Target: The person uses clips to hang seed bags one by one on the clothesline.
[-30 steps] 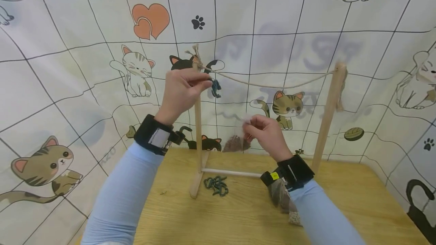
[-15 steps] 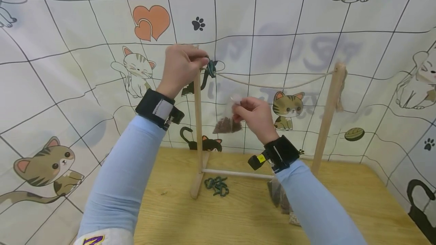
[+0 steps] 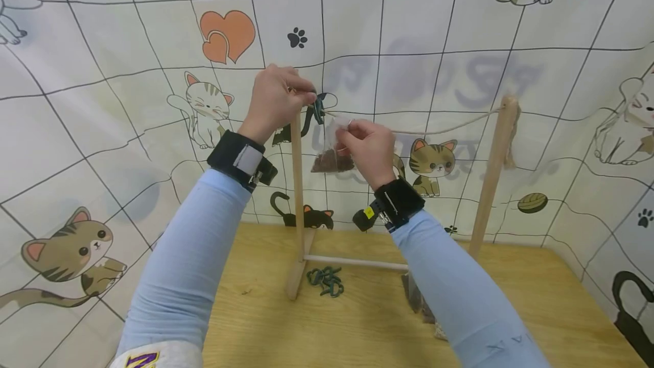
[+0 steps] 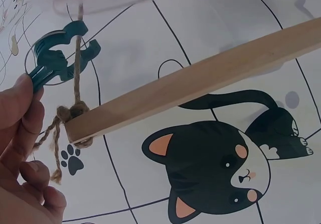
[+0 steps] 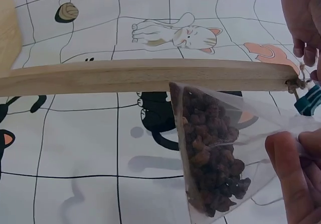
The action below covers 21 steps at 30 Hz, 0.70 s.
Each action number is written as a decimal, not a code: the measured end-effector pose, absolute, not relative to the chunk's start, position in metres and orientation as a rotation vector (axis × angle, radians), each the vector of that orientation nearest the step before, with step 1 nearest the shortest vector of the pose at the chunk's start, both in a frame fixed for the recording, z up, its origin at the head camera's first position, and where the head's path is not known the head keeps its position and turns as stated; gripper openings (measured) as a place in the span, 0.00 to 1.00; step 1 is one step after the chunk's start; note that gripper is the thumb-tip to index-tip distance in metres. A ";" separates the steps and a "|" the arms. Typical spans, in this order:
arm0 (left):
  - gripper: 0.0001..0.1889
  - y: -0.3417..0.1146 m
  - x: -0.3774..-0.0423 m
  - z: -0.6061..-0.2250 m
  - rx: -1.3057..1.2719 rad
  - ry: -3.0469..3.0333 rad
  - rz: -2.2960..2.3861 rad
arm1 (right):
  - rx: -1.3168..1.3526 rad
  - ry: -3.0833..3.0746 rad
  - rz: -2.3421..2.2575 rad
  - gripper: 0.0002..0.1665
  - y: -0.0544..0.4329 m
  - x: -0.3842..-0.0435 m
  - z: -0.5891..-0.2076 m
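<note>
My left hand (image 3: pixel 276 98) pinches the handles of a green plastic spring clip (image 4: pixel 51 62) beside the top of the left post. Its prongs are spread, and the rope (image 4: pixel 77 81) runs past their opening in the left wrist view. Lower and to the right, my right hand (image 3: pixel 370 149) pinches the upper part of a clear plastic bag (image 5: pixel 258 146). Brown, dried-looking lumps (image 5: pixel 205 148) fill the bottom of this bag, which hangs just under the clip and the rope.
Two wooden posts, left (image 3: pixel 298 197) and right (image 3: pixel 493 180), carry the sagging rope; a white rod (image 3: pixel 363 262) runs low between them. Several green clips (image 3: pixel 327 281) lie on the wooden table (image 3: pixel 265 322). More filled bags (image 3: pixel 413 294) sit partly behind my right forearm.
My left hand has raised the clip from below the rope up to it. My right hand has brought the bag up and to the left, close beneath the clip.
</note>
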<state>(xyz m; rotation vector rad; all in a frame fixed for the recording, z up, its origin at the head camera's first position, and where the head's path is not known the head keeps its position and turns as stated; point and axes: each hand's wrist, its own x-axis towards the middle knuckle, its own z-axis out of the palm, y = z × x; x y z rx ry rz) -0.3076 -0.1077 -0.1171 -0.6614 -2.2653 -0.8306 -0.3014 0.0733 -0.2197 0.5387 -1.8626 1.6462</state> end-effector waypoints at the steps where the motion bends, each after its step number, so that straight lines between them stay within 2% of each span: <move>1: 0.07 -0.108 -0.308 -0.117 -0.658 -2.273 -0.827 | 0.528 -1.853 1.650 0.07 0.071 -0.303 -0.217; 11: 0.07 -0.106 -0.310 -0.124 -0.632 -2.295 -0.815 | 0.526 -1.848 1.716 0.09 0.057 -0.311 -0.203; 21: 0.16 -0.107 -0.307 -0.127 -0.785 -2.359 -0.547 | 0.541 -1.949 1.687 0.11 0.062 -0.310 -0.204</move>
